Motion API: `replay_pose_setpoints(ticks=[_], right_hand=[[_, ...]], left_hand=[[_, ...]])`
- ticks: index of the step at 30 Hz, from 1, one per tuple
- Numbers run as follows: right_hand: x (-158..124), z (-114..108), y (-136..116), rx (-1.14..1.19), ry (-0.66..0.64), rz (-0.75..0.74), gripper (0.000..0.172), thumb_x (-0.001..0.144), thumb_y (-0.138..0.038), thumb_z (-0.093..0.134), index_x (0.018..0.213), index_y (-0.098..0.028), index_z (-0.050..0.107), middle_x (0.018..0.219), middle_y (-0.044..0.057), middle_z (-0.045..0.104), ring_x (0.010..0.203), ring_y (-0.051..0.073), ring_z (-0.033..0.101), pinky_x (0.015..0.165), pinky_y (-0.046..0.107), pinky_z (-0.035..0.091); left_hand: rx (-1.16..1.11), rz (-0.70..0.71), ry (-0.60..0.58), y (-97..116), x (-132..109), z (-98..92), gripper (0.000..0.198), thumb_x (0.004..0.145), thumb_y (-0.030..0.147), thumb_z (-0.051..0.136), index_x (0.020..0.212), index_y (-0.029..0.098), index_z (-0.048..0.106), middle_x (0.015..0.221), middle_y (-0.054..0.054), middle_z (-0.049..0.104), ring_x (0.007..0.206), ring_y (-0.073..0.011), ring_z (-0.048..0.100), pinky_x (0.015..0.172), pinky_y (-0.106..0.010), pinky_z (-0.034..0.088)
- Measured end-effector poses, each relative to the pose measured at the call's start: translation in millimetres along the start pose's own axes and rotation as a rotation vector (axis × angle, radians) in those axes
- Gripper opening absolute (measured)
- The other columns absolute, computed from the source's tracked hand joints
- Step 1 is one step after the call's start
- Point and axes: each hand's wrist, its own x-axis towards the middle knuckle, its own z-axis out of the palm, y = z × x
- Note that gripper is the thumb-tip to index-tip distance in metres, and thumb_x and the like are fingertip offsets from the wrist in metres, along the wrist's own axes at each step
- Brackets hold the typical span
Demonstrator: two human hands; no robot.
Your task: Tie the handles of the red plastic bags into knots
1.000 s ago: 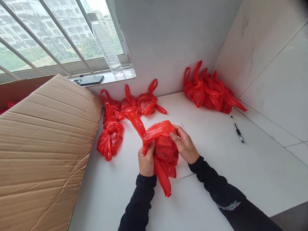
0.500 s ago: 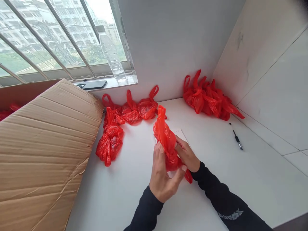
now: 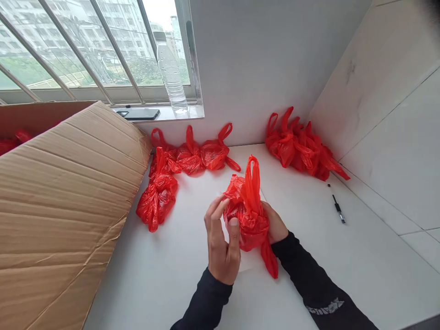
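A knotted red plastic bag [image 3: 253, 224] is held above the white table, one handle loop upright and another tail hanging at its lower right. My right hand [image 3: 275, 223] grips the bag from the right; its fingers are mostly hidden behind the plastic. At the bag's left side is my left hand [image 3: 223, 247], thumb and fingers spread apart, fingertips close to the plastic. Whether they touch it I cannot tell. Under the held bag lies a white sheet of paper [image 3: 244, 265], largely covered. What the bag contains is hidden.
Several tied red bags [image 3: 190, 158] line the wall and the table's left part. More red bags [image 3: 302, 149] are heaped in the far right corner, near a black pen [image 3: 338, 208]. An open cardboard box [image 3: 65, 211] stands left. A bottle [image 3: 172, 78] and phone [image 3: 142, 113] rest on the sill.
The held bag has turned, so its knot and upright loop now show. My left hand has loosened from it and moved slightly left, fingers spreading. The right hand stays on the bag.
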Motion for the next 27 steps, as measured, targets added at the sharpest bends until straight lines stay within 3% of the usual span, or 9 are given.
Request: replay_pose_setpoints(ticks=[2, 4, 6, 10, 14, 16, 19, 22, 27], right_hand=[[-1, 1, 1, -0.043, -0.039, 0.044, 0.024, 0.085, -0.04, 0.069, 0.076, -0.019, 0.072, 0.07, 0.0, 0.069, 0.063, 0.016, 0.058, 0.063, 0.029, 0.05], [-4, 4, 2, -0.115, -0.065, 0.067, 0.027, 0.086, -0.045, 0.067, 0.081, -0.019, 0.072, 0.072, 0.001, 0.069, 0.065, 0.017, 0.059, 0.065, 0.03, 0.051], [-9, 10, 0, -0.172, -0.059, 0.048, 0.039, 0.089, -0.056, 0.058, 0.09, -0.021, 0.073, 0.077, 0.004, 0.071, 0.073, 0.021, 0.063, 0.069, 0.033, 0.052], [-19, 21, -9, -0.346, -0.133, 0.006, 0.069, 0.088, -0.078, 0.035, 0.117, -0.025, 0.068, 0.107, 0.01, 0.071, 0.106, 0.028, 0.064, 0.087, 0.04, 0.053], [-20, 24, -14, -0.521, -0.202, -0.109, 0.073, 0.077, -0.058, 0.074, 0.139, -0.029, 0.049, 0.132, 0.008, 0.061, 0.118, 0.028, 0.059, 0.098, 0.042, 0.049], [-17, 21, -13, -0.539, -0.143, -0.131, 0.061, 0.078, -0.046, 0.078, 0.131, -0.027, 0.055, 0.123, 0.007, 0.066, 0.11, 0.027, 0.062, 0.095, 0.042, 0.05], [-10, 11, -11, -0.481, 0.004, -0.117, 0.027, 0.083, -0.041, 0.074, 0.101, -0.022, 0.069, 0.094, 0.004, 0.072, 0.087, 0.022, 0.066, 0.083, 0.037, 0.053], [-5, 0, -10, -0.323, 0.089, -0.057, 0.023, 0.081, -0.042, 0.076, 0.085, -0.019, 0.072, 0.079, 0.002, 0.072, 0.072, 0.02, 0.065, 0.072, 0.034, 0.052], [-3, -5, -9, -0.211, 0.137, 0.01, 0.027, 0.077, -0.043, 0.079, 0.078, -0.017, 0.072, 0.068, 0.001, 0.069, 0.061, 0.017, 0.062, 0.063, 0.031, 0.05]], left_hand=[[-0.093, -0.187, 0.072, -4, 6, -3.7, 0.042, 0.095, 0.031, 0.056, 0.136, 0.024, 0.048, 0.138, -0.011, 0.053, 0.126, -0.0246, 0.051, 0.104, -0.043, 0.044], [-0.208, -0.368, 0.006, -11, 13, -7.9, 0.035, 0.091, 0.038, 0.062, 0.121, 0.021, 0.058, 0.115, -0.009, 0.065, 0.102, -0.0219, 0.062, 0.089, -0.038, 0.05], [-0.309, -0.461, -0.042, -20, 17, -10.8, 0.028, 0.088, 0.042, 0.065, 0.104, 0.018, 0.064, 0.095, -0.006, 0.069, 0.085, -0.019, 0.063, 0.082, -0.035, 0.051], [-0.368, -0.48, 0.005, -25, 20, -11.8, 0.027, 0.083, 0.04, 0.07, 0.097, 0.017, 0.066, 0.09, -0.005, 0.069, 0.082, -0.0178, 0.063, 0.08, -0.031, 0.051], [-0.354, -0.476, 0.03, -19, 20, -11.7, 0.023, 0.081, 0.037, 0.071, 0.095, 0.018, 0.068, 0.081, -0.002, 0.067, 0.072, -0.0155, 0.059, 0.073, -0.028, 0.05], [-0.335, -0.469, 0.027, -16, 20, -12.0, 0.021, 0.081, 0.035, 0.071, 0.094, 0.018, 0.069, 0.079, -0.002, 0.066, 0.071, -0.0153, 0.059, 0.072, -0.028, 0.05], [-0.384, -0.489, -0.024, -15, 20, -11.5, 0.023, 0.082, 0.037, 0.072, 0.095, 0.018, 0.07, 0.084, -0.003, 0.069, 0.074, -0.0163, 0.06, 0.073, -0.028, 0.05], [-0.515, -0.537, -0.083, -17, 20, -9.9, 0.026, 0.085, 0.041, 0.068, 0.095, 0.018, 0.071, 0.084, -0.003, 0.071, 0.075, -0.0173, 0.062, 0.072, -0.029, 0.05], [-0.644, -0.584, -0.082, -23, 20, -8.9, 0.027, 0.085, 0.043, 0.068, 0.092, 0.018, 0.073, 0.082, -0.003, 0.071, 0.076, -0.0176, 0.062, 0.075, -0.029, 0.049]])
